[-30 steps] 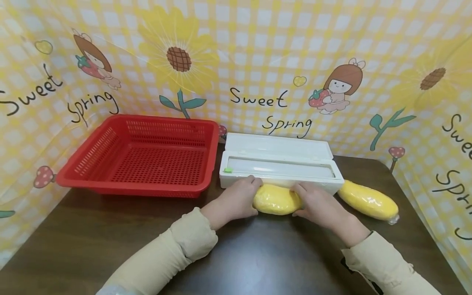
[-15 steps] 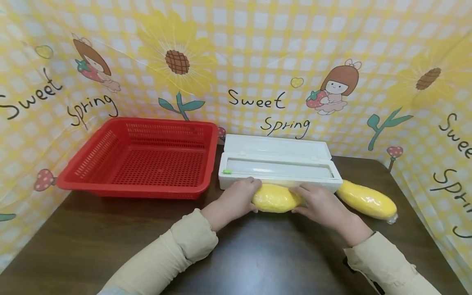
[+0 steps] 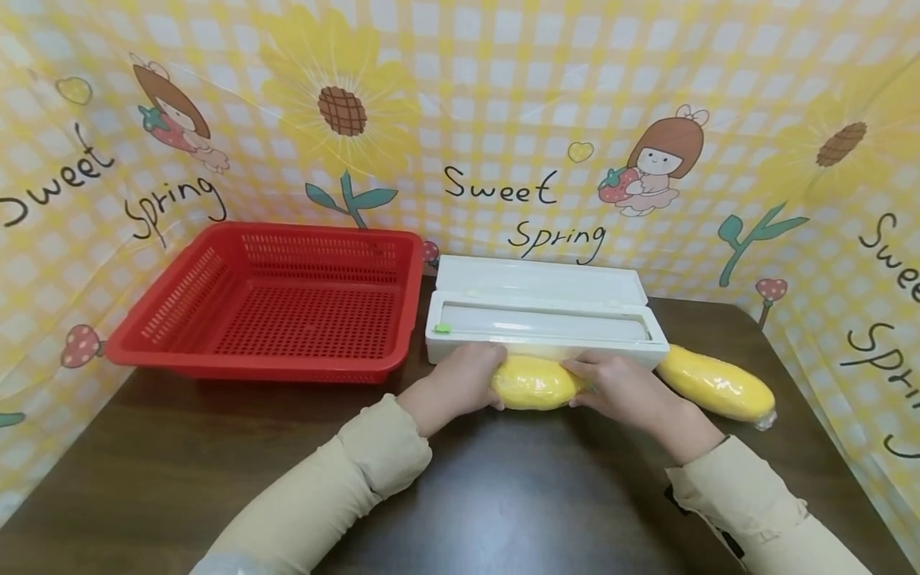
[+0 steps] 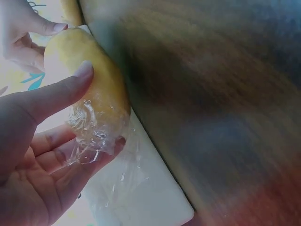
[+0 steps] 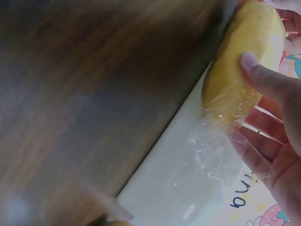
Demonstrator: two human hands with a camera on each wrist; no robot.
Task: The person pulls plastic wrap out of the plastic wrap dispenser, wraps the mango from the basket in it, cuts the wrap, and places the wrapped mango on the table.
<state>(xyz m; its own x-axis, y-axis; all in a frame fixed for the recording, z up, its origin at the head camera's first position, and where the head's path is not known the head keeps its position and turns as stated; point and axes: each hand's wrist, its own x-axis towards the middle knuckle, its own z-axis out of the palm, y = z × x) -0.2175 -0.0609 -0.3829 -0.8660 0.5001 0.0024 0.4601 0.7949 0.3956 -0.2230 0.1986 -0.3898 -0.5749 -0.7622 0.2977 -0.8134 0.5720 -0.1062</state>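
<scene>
A plump yellow oblong fruit or vegetable (image 3: pixel 537 383), wrapped in clear cling film, is held at the front of a white cling film dispenser (image 3: pixel 549 349). My left hand (image 3: pixel 467 379) grips its left end, thumb on the near side and fingers behind. At the opposite end, my right hand (image 3: pixel 621 391) holds it the same way. Crumpled film (image 4: pixel 96 134) bunches at the left end in the left wrist view. Loose clear film (image 5: pixel 211 146) trails from the right end in the right wrist view. The dispenser's lid (image 3: pixel 539 279) is raised, and a green slider (image 3: pixel 442 328) sits at its left.
A red perforated basket (image 3: pixel 262 371) stands left of the dispenser. To the right lies a longer yellow film-wrapped fruit or vegetable (image 3: pixel 719 385). Everything is on a dark wooden table (image 3: pixel 489 511), with a patterned yellow cloth (image 3: pixel 496 96) behind and along the sides.
Both hands keep hold of the wrapped yellow piece at nearly the same spot. Their fingers have shifted slightly at its ends. The head view has tilted a little.
</scene>
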